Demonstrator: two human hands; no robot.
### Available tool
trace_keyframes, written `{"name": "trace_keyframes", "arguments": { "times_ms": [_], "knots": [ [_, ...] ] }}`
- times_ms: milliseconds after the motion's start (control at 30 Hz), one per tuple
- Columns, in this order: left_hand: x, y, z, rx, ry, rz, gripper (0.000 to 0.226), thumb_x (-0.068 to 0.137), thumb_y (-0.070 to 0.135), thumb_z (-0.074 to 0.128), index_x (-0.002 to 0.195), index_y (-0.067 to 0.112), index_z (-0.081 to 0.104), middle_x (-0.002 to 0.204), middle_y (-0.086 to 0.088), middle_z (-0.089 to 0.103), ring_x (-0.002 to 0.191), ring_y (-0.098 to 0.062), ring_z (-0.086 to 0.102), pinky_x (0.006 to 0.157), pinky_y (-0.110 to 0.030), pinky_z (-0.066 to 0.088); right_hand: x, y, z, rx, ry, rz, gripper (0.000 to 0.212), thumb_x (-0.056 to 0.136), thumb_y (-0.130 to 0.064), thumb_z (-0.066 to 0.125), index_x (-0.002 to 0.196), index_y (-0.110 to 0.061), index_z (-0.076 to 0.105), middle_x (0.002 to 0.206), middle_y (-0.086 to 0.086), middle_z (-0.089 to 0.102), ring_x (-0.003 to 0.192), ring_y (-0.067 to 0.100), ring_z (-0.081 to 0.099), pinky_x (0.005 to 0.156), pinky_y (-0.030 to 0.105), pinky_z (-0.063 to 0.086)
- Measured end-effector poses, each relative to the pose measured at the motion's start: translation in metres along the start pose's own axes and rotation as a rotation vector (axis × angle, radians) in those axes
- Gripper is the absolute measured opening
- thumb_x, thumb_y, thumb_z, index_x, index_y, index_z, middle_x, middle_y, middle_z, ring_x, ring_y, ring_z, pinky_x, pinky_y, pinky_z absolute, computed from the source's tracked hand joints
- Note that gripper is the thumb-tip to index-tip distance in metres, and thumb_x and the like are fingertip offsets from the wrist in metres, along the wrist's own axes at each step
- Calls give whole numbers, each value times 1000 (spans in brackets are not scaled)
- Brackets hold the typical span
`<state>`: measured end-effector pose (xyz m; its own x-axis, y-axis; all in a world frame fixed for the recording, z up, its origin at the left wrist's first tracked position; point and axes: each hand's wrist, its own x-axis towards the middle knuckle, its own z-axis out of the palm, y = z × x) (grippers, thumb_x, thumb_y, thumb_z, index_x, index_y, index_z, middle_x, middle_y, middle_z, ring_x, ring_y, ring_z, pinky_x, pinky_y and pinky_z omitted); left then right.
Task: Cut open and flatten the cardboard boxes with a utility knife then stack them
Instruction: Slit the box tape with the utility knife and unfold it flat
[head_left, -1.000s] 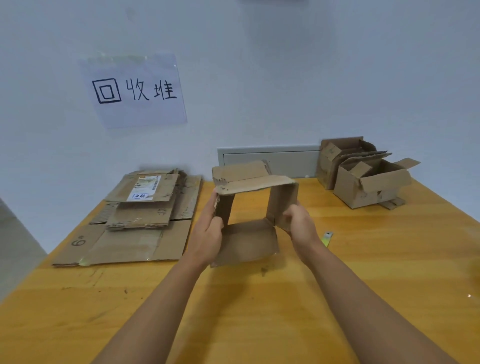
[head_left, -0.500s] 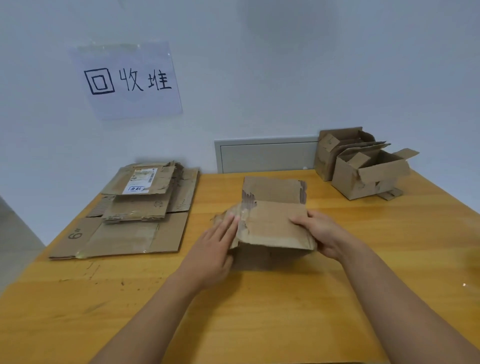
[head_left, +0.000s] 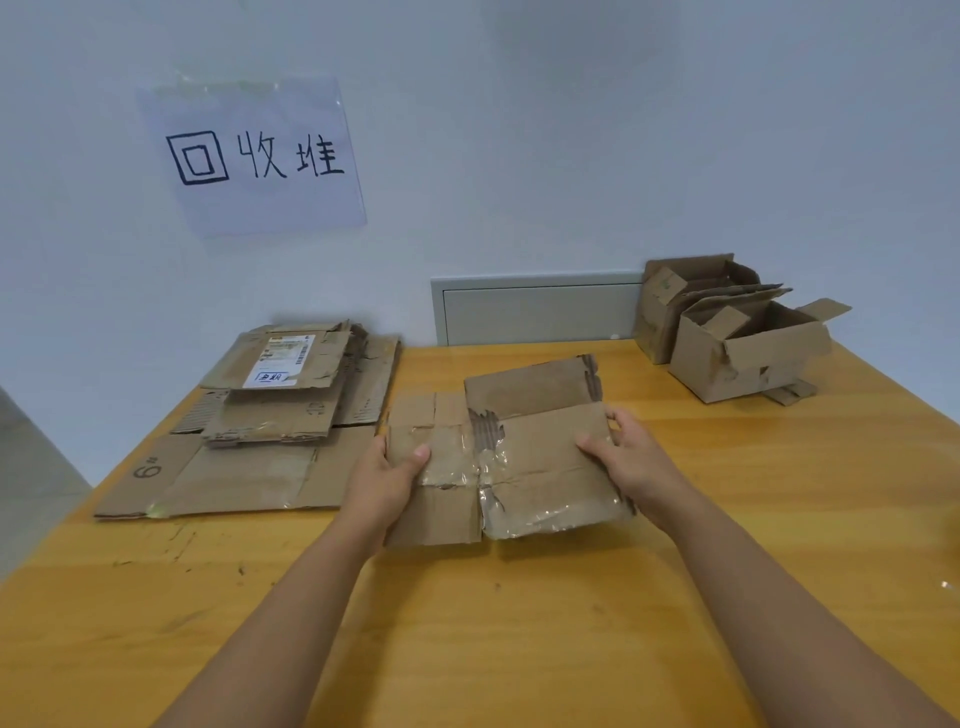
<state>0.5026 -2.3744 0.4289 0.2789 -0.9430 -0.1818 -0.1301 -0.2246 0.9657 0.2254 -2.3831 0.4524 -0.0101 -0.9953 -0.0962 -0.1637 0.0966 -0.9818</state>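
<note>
1. Flattened brown cardboard box with torn clear tape (head_left: 498, 457): held just above yellow wooden table (head_left: 519, 649), long axis 9-to-3.
2. Left hand (head_left: 387, 480): thumb pinching 9 o'clock edge.
3. Right hand (head_left: 631, 465): fingers curled round 3 o'clock edge.
4. Pile of flattened brown cardboard (head_left: 270, 431): at 9 o'clock, nearer left hand.

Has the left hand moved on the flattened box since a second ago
Yes. The left hand went from the standing box's side to gripping the flattened box by its left edge, nearer the stack.

Both hands, left hand (head_left: 387, 480) and right hand (head_left: 631, 465), grip the flattened box (head_left: 524, 457) (tape-patched) above the wooden table (head_left: 519, 623), beside the flat stack (head_left: 270, 421)
</note>
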Motion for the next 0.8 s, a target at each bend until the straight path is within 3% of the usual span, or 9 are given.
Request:
{"name": "trace_keyframes", "arguments": {
  "times_ms": [100, 167, 233, 333, 433, 500, 600, 700, 800],
  "knots": [
    [4, -2, 6, 236, 76, 31, 53, 92, 34, 66, 137, 23, 40, 132, -4, 56, 117, -29, 57, 98, -51, 50, 14, 7, 17, -423, 93, -88, 66, 97, -18, 53, 152, -33, 20, 119, 0, 58, 101, 25, 60, 81, 33, 51],
    [6, -6, 10, 429, 93, 114, 73, 95, 29, 63, 153, 21, 20, 151, -9, 41, 134, -32, 44, 108, -49, 41, 23, 16, 28, -693, 47, -108, 65, 98, -23, 44, 153, -41, 15, 124, 6, 51, 104, 31, 57, 87, 42, 49],
    [7, -12, 14, 682, 99, 147, 74, 98, 27, 57, 156, 24, 10, 158, -14, 26, 142, -33, 32, 112, -49, 35, 30, 22, 34, -898, -1, -42, 49, 102, -34, 33, 150, -43, 25, 132, 11, 42, 107, 34, 56, 88, 43, 48],
    [10, -20, 20, 1059, 23, 270, 57, 103, 34, 38, 155, 35, 15, 165, -6, 3, 151, -31, 6, 121, -48, 15, 31, 29, 39, -1073, -15, 24, 45, 102, -39, 24, 144, -39, 39, 132, 12, 41, 113, 34, 51, 86, 43, 43],
    [11, -28, 29, 1131, -151, 425, 48, 106, 39, 21, 154, 39, 21, 165, 6, -2, 152, -23, -8, 123, -42, -1, 28, 32, 46, -1294, 26, 25, 42, 101, -37, 26, 134, -27, 50, 138, 12, 37, 126, 34, 35, 97, 46, 34],
    [13, -34, 34, 1158, -218, 406, 51, 106, 42, 15, 157, 36, 13, 165, 7, -2, 152, -20, -9, 123, -40, -4, 30, 30, 51, -1341, 1, -43, 45, 100, -39, 27, 134, -21, 51, 156, 13, 21, 143, 35, 18, 111, 51, 22],
    [15, -39, 37, 1170, -214, 372, 57, 103, 52, 8, 157, 35, 4, 165, 8, -3, 152, -19, -9, 123, -40, -5, 38, 34, 61, -1267, -181, -271, 54, 102, -45, 26, 153, -26, 29, 167, 4, -3, 152, 27, -11, 121, 49, -4],
    [14, -37, 38, 1166, -224, 351, 59, 100, 60, 7, 156, 41, 3, 166, 7, 0, 152, -20, -5, 123, -41, -4, 47, 44, 70, -1225, -330, -316, 59, 102, -59, 19, 157, -41, 8, 167, -5, -8, 152, 21, -16, 121, 48, -12],
    [15, -33, 38, 1228, -222, 371, 58, 99, 64, 11, 154, 47, 8, 166, 5, 5, 152, -24, -1, 122, -43, 0, 51, 53, 73, -1221, -323, -245, 63, 98, -66, 12, 156, -43, 4, 166, -7, -7, 152, 21, -14, 121, 48, -10]
  ]
}}
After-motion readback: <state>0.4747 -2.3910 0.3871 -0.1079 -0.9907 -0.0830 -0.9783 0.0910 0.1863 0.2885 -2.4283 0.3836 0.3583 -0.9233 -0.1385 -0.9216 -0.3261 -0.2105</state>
